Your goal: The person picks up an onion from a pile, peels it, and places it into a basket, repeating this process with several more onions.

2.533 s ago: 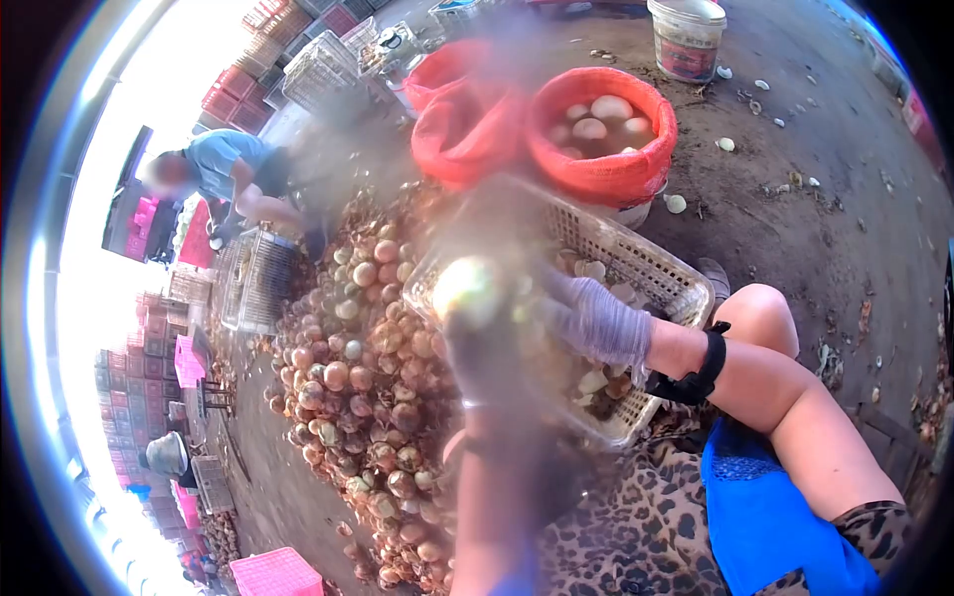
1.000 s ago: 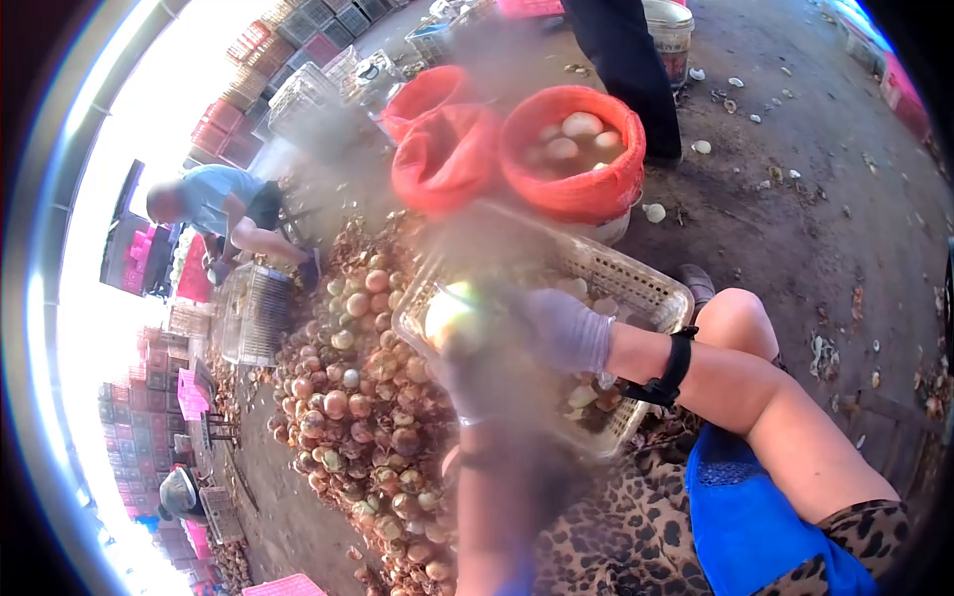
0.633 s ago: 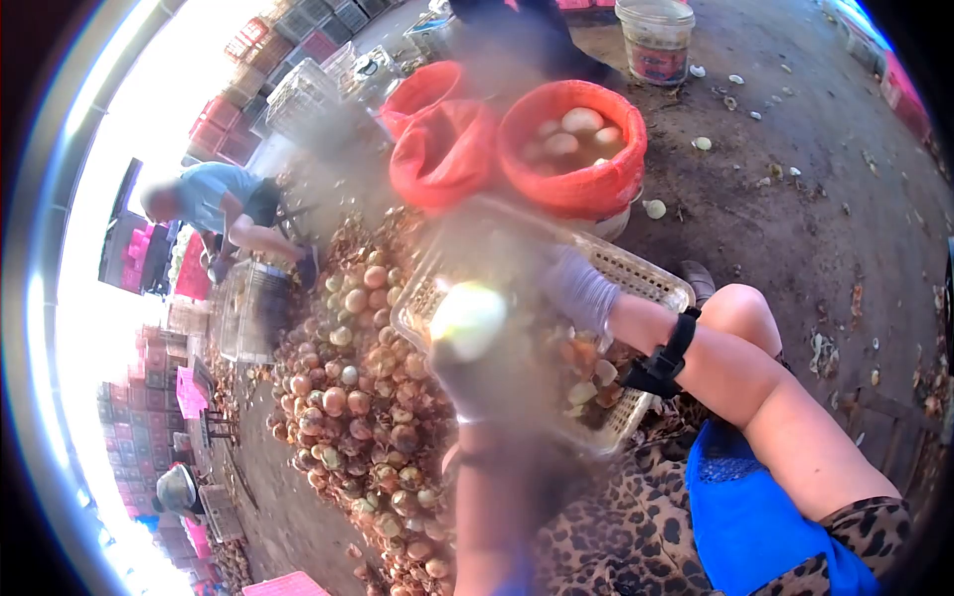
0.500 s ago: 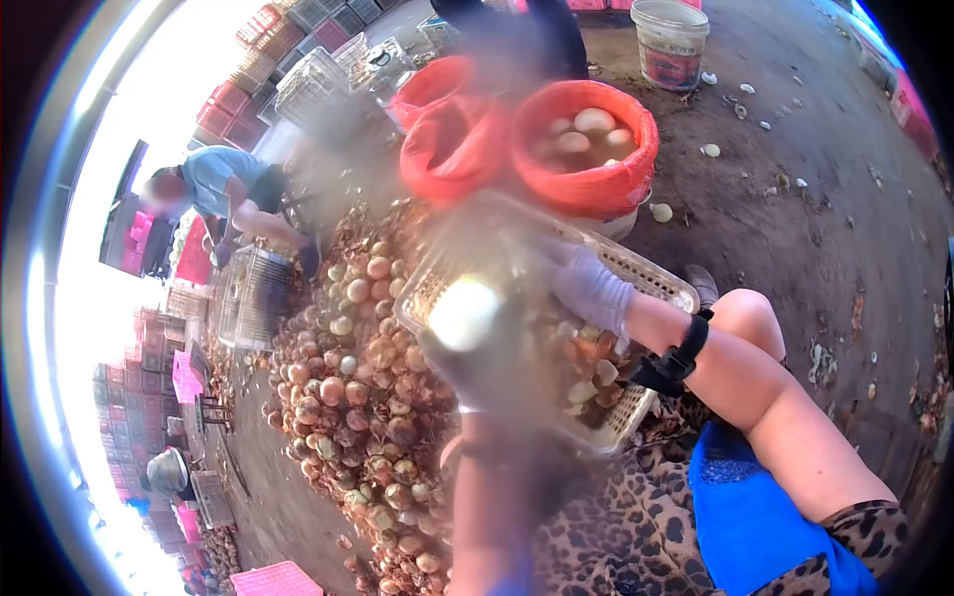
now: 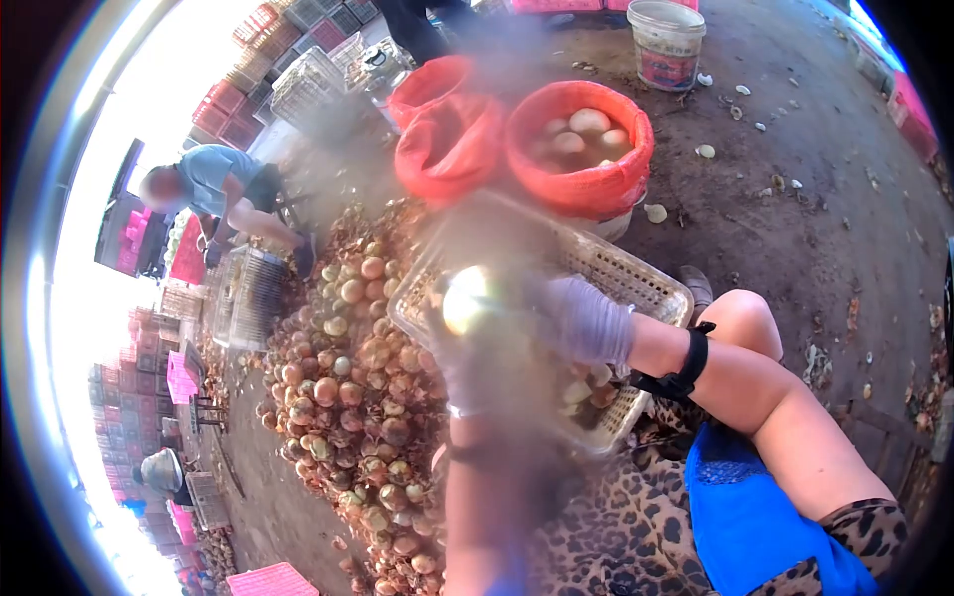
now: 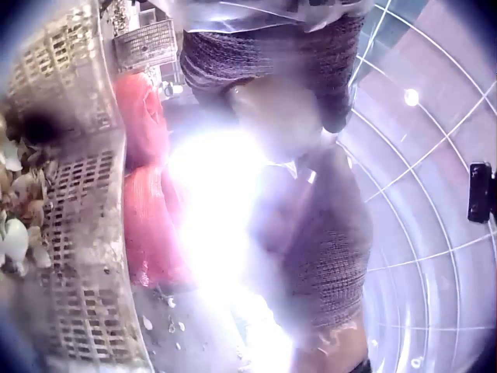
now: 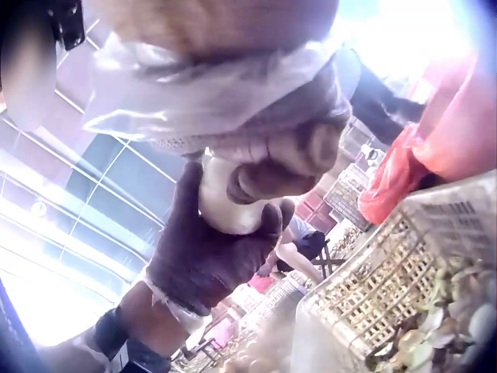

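In the head view my gloved left hand (image 5: 462,368) holds up a pale peeled onion (image 5: 465,300), washed out by glare, over the near left of a plastic crate (image 5: 636,273). The right wrist view shows the left fingers and thumb curled round the onion (image 7: 225,203) from below. My gloved right hand (image 5: 593,320) is close on the onion's right. There its thumb presses the onion, and its other fingers are curled. A small shiny piece (image 6: 311,177) shows at the right hand in the left wrist view; I cannot tell what it is. A lens smudge blurs the gap between the hands.
Peelings (image 7: 423,338) lie in the crate. A heap of unpeeled onions (image 5: 343,417) spreads to the left. Beyond stand a red-lined bucket of peeled onions in liquid (image 5: 581,184), red bags (image 5: 447,149) and a white bucket (image 5: 666,45). A person (image 5: 224,189) sits bent at far left.
My right hand went up and away from the onion about half a second ago and is back lower beside it. The left hand keeps its hold. Someone in dark trousers has walked leftward behind the buckets.
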Demonstrator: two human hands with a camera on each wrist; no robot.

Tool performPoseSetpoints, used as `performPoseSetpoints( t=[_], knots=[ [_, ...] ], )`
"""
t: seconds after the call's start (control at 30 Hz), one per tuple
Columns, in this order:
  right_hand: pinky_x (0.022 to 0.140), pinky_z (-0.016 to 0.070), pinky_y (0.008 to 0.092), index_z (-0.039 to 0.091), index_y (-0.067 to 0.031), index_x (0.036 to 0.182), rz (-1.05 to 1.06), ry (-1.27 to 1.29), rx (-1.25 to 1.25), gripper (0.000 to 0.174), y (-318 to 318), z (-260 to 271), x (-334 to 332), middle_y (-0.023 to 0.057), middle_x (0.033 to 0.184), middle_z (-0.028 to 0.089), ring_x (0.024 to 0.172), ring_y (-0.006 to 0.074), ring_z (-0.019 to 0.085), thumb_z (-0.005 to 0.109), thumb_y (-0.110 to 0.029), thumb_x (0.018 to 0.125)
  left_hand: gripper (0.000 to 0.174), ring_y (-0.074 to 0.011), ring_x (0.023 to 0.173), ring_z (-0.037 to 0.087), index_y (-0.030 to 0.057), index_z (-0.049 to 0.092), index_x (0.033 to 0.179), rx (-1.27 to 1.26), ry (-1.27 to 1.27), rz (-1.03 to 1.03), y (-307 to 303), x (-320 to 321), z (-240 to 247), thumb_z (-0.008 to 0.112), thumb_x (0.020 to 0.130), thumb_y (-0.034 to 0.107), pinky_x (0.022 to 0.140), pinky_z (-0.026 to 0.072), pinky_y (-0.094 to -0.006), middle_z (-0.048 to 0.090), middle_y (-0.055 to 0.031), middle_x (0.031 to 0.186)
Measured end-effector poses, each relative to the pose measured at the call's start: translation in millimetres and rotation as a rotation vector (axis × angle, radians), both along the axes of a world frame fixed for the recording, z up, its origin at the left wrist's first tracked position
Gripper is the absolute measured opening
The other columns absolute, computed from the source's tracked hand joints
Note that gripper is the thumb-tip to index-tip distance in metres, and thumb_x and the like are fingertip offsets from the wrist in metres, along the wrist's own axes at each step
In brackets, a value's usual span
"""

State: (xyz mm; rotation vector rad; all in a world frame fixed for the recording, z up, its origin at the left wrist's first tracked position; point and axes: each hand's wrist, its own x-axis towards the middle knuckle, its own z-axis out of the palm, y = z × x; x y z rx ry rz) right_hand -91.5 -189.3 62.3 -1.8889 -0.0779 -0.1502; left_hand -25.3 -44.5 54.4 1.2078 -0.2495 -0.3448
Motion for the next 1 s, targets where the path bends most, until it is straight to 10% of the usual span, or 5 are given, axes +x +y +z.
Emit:
performPoseSetpoints(
  t=[0.13, 0.43, 0.53, 0.73, 1.0],
  knots=[
    [0.062, 0.0477, 0.0321, 0.054, -0.0069, 0.123, 0.014, 0.077, 0.403, 0.034, -0.8, 14.4, -6.6, 0.0103, 0.09, 0.063, 0.073, 0.0193, 0.059, 0.05, -0.018, 0.09, 0.073, -0.0223, 0.107, 0.046, 0.0037, 0.039, 0.127, 0.098, -0.126, 0.013, -1.2, -1.5, 3.8, 0.073, 0.07, 0.034, 0.094, 0.0406, -0.0365, 0.044, -0.0072, 0.113],
    [0.068, 0.0498, 0.0247, 0.052, -0.0108, 0.128, -0.305, -0.082, -0.699, 0.039, -35.5, -41.6, 38.7, -0.0001, 0.092, 0.064, 0.078, 0.0101, 0.058, 0.053, -0.013, 0.089, 0.076, -0.0299, 0.112, 0.048, -0.0017, 0.038, 0.129, -0.363, 0.262, -0.292, 6.8, -13.8, 8.8, 0.068, 0.074, 0.041, 0.099, 0.0408, -0.0432, 0.048, -0.0157, 0.121],
    [0.063, 0.0503, 0.0262, 0.049, -0.0119, 0.131, -0.462, -0.572, -0.474, 0.039, -24.1, -74.2, 53.1, 0.0017, 0.085, 0.065, 0.072, 0.0127, 0.061, 0.05, -0.02, 0.093, 0.077, -0.0295, 0.111, 0.049, -0.0029, 0.04, 0.127, -0.356, 0.3, -0.279, 11.1, -9.5, 11.7, 0.068, 0.072, 0.043, 0.098, 0.0415, -0.0433, 0.05, -0.0161, 0.12],
    [0.066, 0.0475, 0.0383, 0.028, -0.0097, 0.141, 0.068, -0.061, -0.236, 0.062, -14.0, 15.2, -7.4, 0.0145, 0.09, 0.061, 0.071, 0.0282, 0.059, 0.054, -0.02, 0.086, 0.088, -0.0232, 0.107, 0.05, 0.0028, 0.039, 0.125, -0.107, -0.081, 0.02, 9.4, 0.6, 16.4, 0.08, 0.058, 0.043, 0.093, 0.0447, -0.0377, 0.05, -0.011, 0.115],
    [0.051, 0.0435, 0.0347, 0.015, -0.0118, 0.146, 0.113, -0.147, -0.602, 0.072, -14.3, -14.7, 0.0, 0.0068, 0.062, 0.056, 0.052, 0.0222, 0.054, 0.055, -0.026, 0.088, 0.085, -0.0219, 0.104, 0.052, 0.004, 0.041, 0.123, 0.109, -0.113, -0.053, 16.2, -4.9, 9.0, 0.083, 0.058, 0.039, 0.091, 0.0455, -0.0359, 0.051, -0.0086, 0.114]
  ],
)
